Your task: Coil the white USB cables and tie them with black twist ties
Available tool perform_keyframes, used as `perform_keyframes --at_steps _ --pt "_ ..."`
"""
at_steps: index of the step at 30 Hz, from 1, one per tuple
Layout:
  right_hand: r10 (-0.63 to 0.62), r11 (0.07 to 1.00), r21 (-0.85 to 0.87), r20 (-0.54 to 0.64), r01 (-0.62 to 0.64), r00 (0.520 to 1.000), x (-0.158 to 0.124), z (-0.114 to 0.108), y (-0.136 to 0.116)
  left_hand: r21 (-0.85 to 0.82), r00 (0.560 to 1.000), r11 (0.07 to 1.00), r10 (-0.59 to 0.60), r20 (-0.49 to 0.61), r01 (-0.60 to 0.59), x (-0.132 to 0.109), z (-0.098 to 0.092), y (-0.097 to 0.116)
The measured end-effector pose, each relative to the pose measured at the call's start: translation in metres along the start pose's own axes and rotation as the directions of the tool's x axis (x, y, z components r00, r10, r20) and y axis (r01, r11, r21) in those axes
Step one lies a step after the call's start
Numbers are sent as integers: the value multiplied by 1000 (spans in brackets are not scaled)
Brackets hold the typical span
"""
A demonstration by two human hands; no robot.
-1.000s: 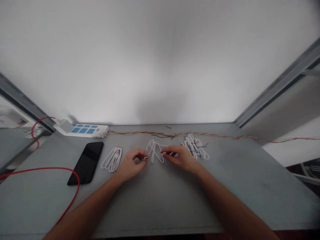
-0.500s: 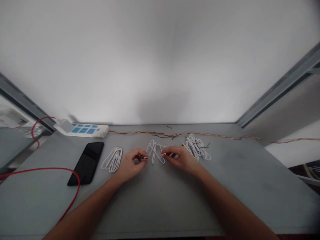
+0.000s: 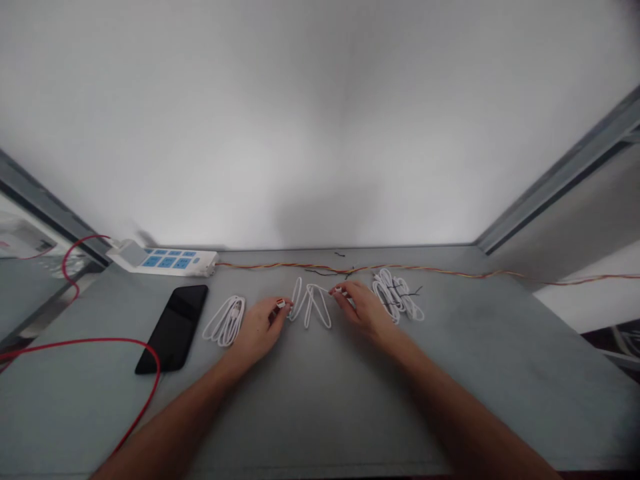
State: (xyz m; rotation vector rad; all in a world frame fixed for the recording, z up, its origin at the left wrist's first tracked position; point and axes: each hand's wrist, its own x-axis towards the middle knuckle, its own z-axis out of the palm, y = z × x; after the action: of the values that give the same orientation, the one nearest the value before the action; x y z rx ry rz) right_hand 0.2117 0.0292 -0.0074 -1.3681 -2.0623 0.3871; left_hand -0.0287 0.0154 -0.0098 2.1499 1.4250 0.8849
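A white charging cable (image 3: 310, 308) lies in loose loops on the grey table between my hands. My left hand (image 3: 263, 327) pinches its USB plug, whose orange-and-white end faces up. In the fingers of my right hand (image 3: 361, 308) is the cable's other, smaller white connector. Just left of my left hand rests a coiled white cable (image 3: 229, 321). Beside my right hand, partly behind its fingers, lie white cables (image 3: 397, 295) bundled with thin black ties.
A black phone (image 3: 173, 328) lies at the left, with a red cable (image 3: 150, 350) crossing near its lower edge. Behind it stands a white power strip (image 3: 173, 262) with blue sockets. A twisted red-and-yellow wire (image 3: 430, 269) runs along the back below the white wall (image 3: 320, 133).
My hands have moved slightly apart, the right one up and to the right. The plug in my left hand has turned to show its orange end.
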Motion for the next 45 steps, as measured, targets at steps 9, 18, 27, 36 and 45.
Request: perform_keyframes --at_steps 9,18,27,36,45 --pt "69 962 -270 153 -26 986 -14 8 -16 205 998 978 -44 45 34 -9 4 10" --pt "301 953 -24 201 -302 932 -9 -5 -11 -21 974 975 -220 56 222 -3 -1 5" --pt "296 830 354 379 -432 877 -11 7 3 -689 887 587 -422 186 424 0 9 17" --pt "335 537 713 310 -450 890 -11 16 -29 -828 864 363 -433 257 428 -7 15 35" --pt "393 427 783 290 -453 872 -10 18 -28 -826 860 305 -361 361 475 -7 14 33"
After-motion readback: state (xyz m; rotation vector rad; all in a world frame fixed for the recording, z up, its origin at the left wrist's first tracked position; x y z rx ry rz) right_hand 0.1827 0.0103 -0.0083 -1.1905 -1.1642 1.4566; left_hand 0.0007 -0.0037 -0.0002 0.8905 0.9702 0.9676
